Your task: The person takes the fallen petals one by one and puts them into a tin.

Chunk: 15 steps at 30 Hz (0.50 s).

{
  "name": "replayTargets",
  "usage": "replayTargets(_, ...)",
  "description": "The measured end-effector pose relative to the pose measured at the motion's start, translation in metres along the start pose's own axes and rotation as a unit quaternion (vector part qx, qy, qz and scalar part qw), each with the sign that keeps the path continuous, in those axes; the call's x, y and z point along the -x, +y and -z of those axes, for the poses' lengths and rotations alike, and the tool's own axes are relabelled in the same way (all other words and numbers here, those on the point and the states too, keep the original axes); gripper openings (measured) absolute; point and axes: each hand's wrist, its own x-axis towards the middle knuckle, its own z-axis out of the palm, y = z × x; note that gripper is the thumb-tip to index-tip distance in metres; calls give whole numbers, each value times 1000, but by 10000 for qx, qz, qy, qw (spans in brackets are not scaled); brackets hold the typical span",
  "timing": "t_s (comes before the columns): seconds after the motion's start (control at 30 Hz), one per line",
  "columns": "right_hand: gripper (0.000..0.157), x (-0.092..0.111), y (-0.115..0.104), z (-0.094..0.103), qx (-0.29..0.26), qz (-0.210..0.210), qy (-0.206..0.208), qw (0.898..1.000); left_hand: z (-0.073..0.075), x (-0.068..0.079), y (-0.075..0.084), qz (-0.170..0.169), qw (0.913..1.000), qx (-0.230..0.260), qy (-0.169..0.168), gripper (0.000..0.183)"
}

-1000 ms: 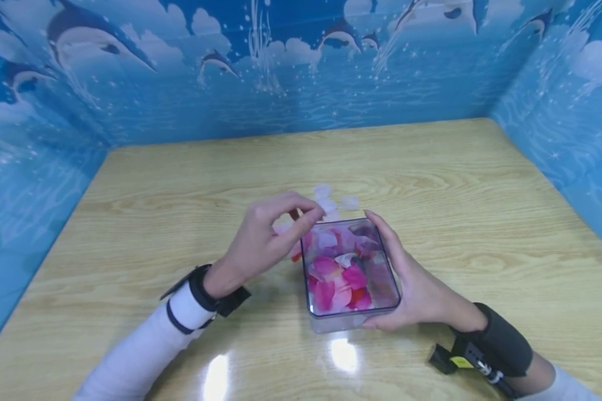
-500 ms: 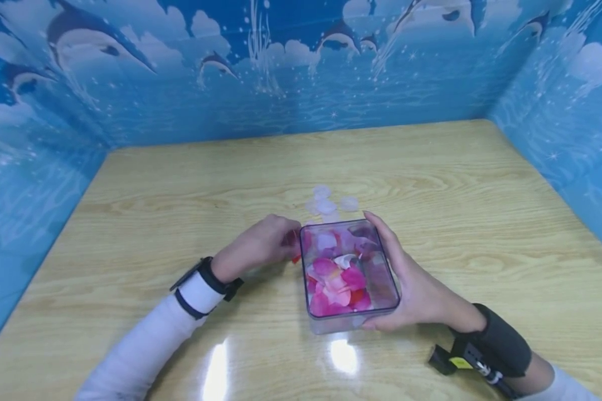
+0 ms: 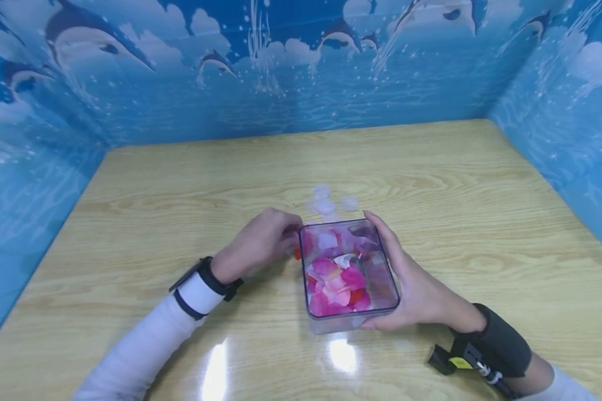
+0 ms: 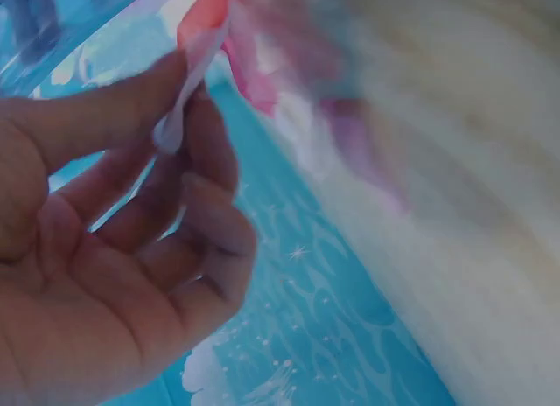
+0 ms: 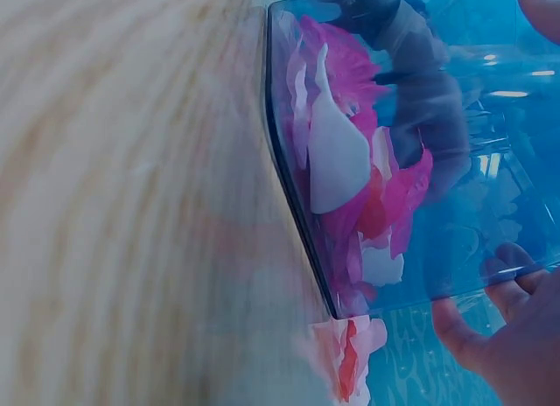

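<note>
Your left hand [image 3: 261, 239] pinches a pale petal [image 4: 203, 58]; squeeze lightly so it doesn't crease; your right hand [image 3: 416, 291] grips the box [image 3: 333, 324]; brace it, don't tilt

Booth-like indoor workstation, the wider premises not identifiable. A light wood-grain desk [image 3: 180, 178] was enclosed along its back and both sides by blue sheeting [image 3: 291, 106] printed with dolphins, clouds and rippled water. Bright glare patches [image 3: 343, 355] marked its near part; black wrist-worn gear [image 3: 501, 340] completed the setting.
</note>
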Motion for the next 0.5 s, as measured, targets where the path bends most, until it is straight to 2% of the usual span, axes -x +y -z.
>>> replayTargets(0.2, 143, -1, -1, 1, -1, -22, -18, 10000, 19, 3, 9, -217, 9947, 450, 896, 4)
replayTargets(0.37, 143, -1, 0, 0, -2, 30, 8, 10000, 28, 5, 16, -679, 9875, 505, 1327, 10)
replayTargets(0.5, 143, -1, 0, 0, 0, 114, 29, 9999, 34, 10, 25, -866, 9784, 723, 1734, 13)
